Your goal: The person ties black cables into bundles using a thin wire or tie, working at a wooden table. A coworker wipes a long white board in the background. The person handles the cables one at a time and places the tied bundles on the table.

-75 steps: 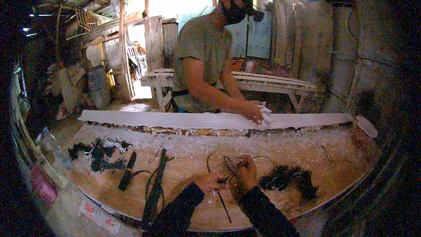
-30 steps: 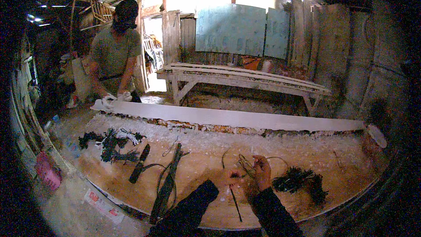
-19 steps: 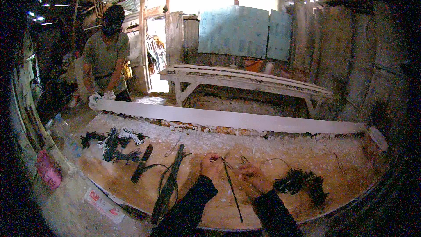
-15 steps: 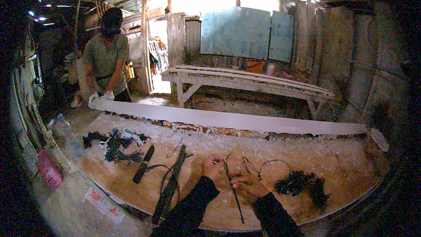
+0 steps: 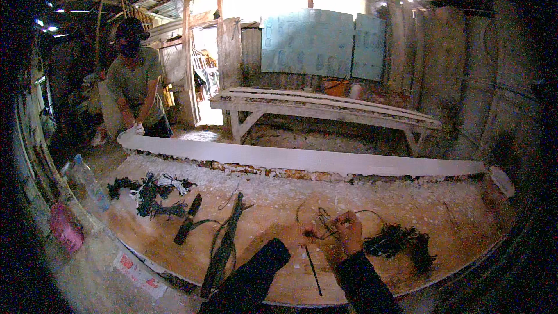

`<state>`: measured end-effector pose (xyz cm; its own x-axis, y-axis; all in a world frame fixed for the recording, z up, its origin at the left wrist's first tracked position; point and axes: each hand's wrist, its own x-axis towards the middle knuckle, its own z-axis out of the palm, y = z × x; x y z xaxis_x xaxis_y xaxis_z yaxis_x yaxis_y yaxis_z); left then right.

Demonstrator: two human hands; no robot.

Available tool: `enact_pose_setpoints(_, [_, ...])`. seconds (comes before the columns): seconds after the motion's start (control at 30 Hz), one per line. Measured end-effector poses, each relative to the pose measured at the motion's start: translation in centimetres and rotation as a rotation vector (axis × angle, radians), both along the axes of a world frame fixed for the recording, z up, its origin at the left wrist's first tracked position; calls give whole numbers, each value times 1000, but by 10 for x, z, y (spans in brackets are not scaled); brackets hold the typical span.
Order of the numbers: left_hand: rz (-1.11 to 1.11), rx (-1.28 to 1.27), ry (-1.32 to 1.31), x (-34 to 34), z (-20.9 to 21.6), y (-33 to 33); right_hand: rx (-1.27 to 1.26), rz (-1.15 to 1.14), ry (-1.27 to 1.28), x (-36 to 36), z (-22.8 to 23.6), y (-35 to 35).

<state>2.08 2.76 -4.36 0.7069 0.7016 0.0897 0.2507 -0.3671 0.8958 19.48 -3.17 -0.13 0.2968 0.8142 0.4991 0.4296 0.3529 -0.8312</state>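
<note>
My right hand [image 5: 349,234] is closed, fingers pinched at the edge of a loose tangle of thin dark cord [image 5: 325,221]. My left hand [image 5: 310,234] is close by, smeared and hard to separate from the brown tabletop; its fingers cannot be read. Between my sleeves a thin dark stick-like strip [image 5: 313,270] lies on the board. Right of my right hand rests a bundle of dark cords [image 5: 398,243]. To the left lie a long dark blade-like piece [image 5: 225,244] with a strap and a shorter dark piece [image 5: 188,218].
Behind the worktable [image 5: 430,221] runs a long white beam [image 5: 302,156], with a person [image 5: 132,75] standing at its left end. Dark and pale cord bundles [image 5: 154,192], a clear bottle [image 5: 90,180] and a pink object [image 5: 65,227] are left. A whitish bench [image 5: 325,104] stands farther back.
My right hand has moved up and turned to pinch at the tangled cord. The dark strip, earlier upright between my hands, now lies lower on the board. The person at the left leans farther forward.
</note>
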Motion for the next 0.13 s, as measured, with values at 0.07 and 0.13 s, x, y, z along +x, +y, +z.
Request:
enact_pose_setpoints(0.07, [-105,-96,2,2,8,-4,50,-116,-66,4,2,-3])
enact_pose_setpoints(0.13, [-210,-193,5,5,9,-5,110,-190,-122,4,2,-1])
